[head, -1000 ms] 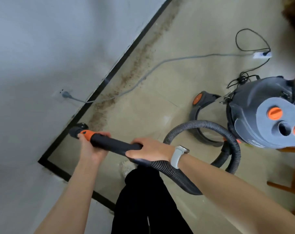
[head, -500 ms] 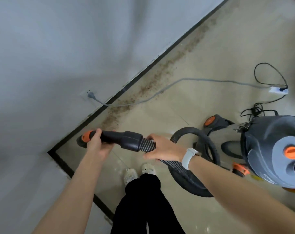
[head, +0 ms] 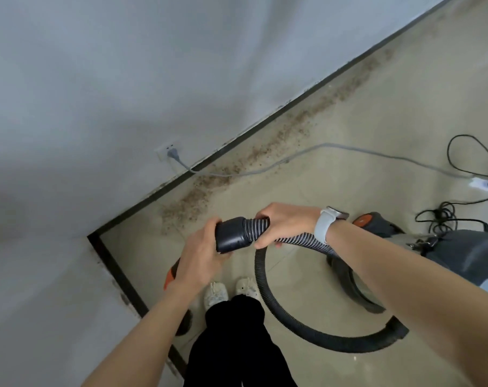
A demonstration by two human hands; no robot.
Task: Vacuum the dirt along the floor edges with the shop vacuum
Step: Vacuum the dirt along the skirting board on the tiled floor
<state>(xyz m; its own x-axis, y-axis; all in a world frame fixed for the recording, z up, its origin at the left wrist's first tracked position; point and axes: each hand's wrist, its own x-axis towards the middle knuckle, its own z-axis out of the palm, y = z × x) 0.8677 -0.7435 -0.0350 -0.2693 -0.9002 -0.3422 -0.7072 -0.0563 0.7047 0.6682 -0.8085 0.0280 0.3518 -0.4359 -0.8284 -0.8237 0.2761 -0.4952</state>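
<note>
My left hand grips the black plastic nozzle tube, and my right hand grasps the ribbed black hose. The brown dirt strip along the dark baseboard looks untouched; I judge the vacuuming not yet begun.

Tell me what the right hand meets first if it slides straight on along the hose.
The right hand would likely meet the black cuff on the hose first, then the left hand gripping it.
</note>
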